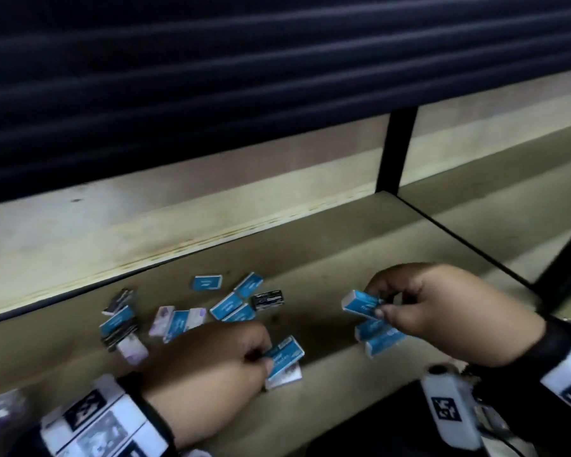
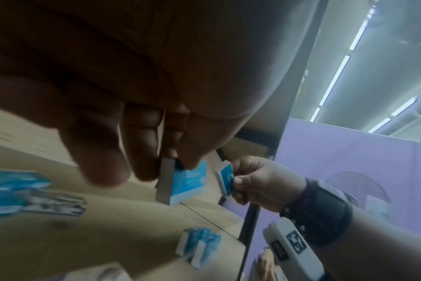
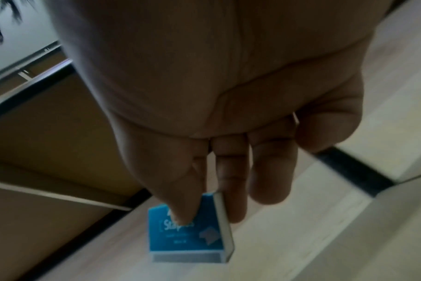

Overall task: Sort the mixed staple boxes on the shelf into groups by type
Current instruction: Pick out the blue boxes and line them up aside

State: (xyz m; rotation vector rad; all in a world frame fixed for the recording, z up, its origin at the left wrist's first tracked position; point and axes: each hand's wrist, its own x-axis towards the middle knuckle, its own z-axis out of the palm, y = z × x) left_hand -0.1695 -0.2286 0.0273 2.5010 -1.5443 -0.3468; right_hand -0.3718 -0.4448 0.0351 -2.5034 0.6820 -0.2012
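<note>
My left hand [image 1: 266,357] pinches a blue staple box [image 1: 284,354] by its end, just over a white-purple box [image 1: 285,377] on the wooden shelf [image 1: 327,252]. In the left wrist view this blue box [image 2: 187,182] hangs between thumb and fingers. My right hand [image 1: 381,306] pinches another blue box [image 1: 360,303] above a small group of blue boxes [image 1: 379,338]; the right wrist view shows that box [image 3: 187,233] under the thumb. To the left lies a mixed pile [image 1: 178,311] of blue, black [image 1: 267,300] and white-purple boxes.
A black upright post [image 1: 396,150] and a dark divider line [image 1: 459,239] bound the shelf bay on the right. The shelf above hangs low over the back. A stack of dark boxes [image 1: 119,334] sits at the pile's left end.
</note>
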